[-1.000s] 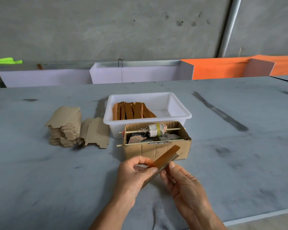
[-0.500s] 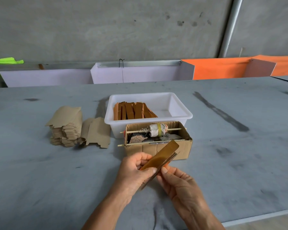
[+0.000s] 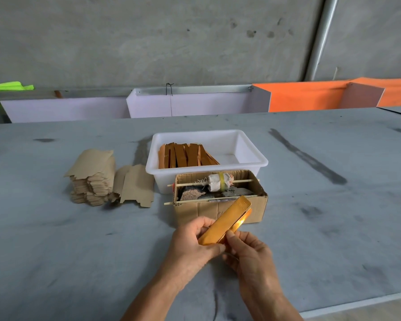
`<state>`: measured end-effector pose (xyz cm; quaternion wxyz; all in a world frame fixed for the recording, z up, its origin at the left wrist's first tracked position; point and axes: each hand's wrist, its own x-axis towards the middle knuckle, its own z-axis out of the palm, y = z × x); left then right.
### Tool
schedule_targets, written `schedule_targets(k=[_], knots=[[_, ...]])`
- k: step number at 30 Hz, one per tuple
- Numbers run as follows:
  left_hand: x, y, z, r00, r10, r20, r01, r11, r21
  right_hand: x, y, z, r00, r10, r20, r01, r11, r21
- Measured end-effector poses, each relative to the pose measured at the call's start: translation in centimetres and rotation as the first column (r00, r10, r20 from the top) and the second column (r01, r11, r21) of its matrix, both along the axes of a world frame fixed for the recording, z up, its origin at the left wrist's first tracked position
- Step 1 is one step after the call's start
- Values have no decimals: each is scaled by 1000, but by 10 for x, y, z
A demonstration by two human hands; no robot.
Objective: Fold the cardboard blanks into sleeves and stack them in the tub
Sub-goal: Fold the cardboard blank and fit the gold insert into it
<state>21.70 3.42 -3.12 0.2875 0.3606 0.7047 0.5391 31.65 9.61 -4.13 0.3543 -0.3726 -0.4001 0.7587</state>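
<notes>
Both hands hold one gold folded sleeve (image 3: 227, 222) above the worktop (image 3: 79, 251), just in front of the cardboard box (image 3: 218, 209).

The left hand (image 3: 192, 246) curls its fingers around the near end of the sleeve, thumb along its lower edge, while the right hand (image 3: 250, 256) pinches the sleeve's right edge between thumb and fingertips; the sleeve tilts up and away to the right, and its far end seems slightly open, though glare makes this hard to tell. Behind the box sits the white tub (image 3: 252, 158), with finished sleeves (image 3: 185, 156) standing in a row on its left side. To the left of the tub, a stack of flat blanks (image 3: 93, 179) rests on the worktop, with one loose blank (image 3: 136, 186) leaning beside it.
</notes>
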Motion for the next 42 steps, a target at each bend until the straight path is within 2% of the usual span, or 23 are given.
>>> schedule_targets(k=[5, 13, 17, 23, 25, 28, 29, 38, 40, 42], knots=[[-3, -1, 0, 999, -19, 31, 19, 1000, -9, 4, 2, -4, 1000, 3, 17, -3, 1000, -5], [-14, -3, 4, 988, -142, 53, 144, 989, -31, 16, 19, 5, 998, -51, 32, 50, 998, 30], [-16, -1, 0, 992, 24, 122, -31, 998, 61, 17, 21, 8, 994, -86, 69, 84, 996, 31], [-14, 3, -6, 959, 199, 201, -235, 956, 173, 17, 17, 8, 994, -99, 55, 100, 995, -13], [-8, 5, -6, 910, 257, 324, -332, 921, 202, 13, 16, 10, 990, -141, 23, 142, 989, -43], [2, 7, -6, 774, 252, 582, -455, 859, 234, 9, 13, 14, 979, -204, -19, 202, 976, -77], [5, 7, -6, 748, 235, 621, -468, 850, 242, 8, 11, 16, 977, -210, -26, 207, 975, -81], [13, 7, -7, 715, 179, 676, -456, 852, 256, 5, -2, 22, 988, -148, -35, 141, 979, -145], [11, 7, -6, 720, 182, 670, -456, 851, 259, 7, -1, 26, 995, -97, 5, 97, 988, -121], [9, 6, -7, 732, 200, 651, -474, 836, 277, 8, 1, 28, 988, -84, 129, 82, 996, 22]])
